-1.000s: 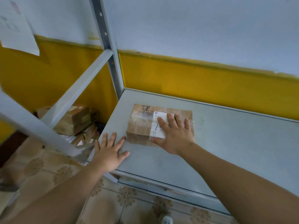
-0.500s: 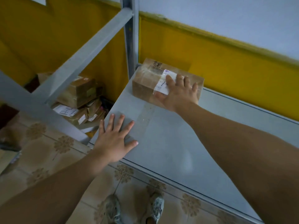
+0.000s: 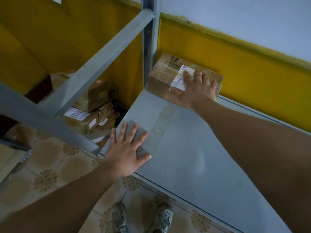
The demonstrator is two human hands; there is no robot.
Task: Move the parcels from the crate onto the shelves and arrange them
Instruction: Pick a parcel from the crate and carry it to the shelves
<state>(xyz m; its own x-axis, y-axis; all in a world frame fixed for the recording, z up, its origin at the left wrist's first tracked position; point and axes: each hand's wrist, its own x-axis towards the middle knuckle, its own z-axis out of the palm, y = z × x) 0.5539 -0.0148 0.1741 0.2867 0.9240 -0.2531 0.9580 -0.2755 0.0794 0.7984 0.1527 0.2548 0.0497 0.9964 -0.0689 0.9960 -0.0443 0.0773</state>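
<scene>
A brown taped cardboard parcel (image 3: 164,73) with a white label lies in the back left corner of the grey shelf (image 3: 181,158), against the yellow wall and the upright post. My right hand (image 3: 195,89) lies flat on the parcel's top, fingers straight and spread over the label. At the shelf's front left corner my left hand (image 3: 127,151) presses flat on the board with its fingers spread, holding nothing.
A grey upright post (image 3: 150,39) and a slanted brace (image 3: 101,59) stand left of the shelf. Below them several more brown parcels (image 3: 89,105) are piled on the floor. Patterned floor tiles and a pair of grey shoes (image 3: 141,219) lie under the shelf's front edge.
My right hand has slid the parcel from the middle of the shelf back into the far left corner. My left hand has stayed on the front corner.
</scene>
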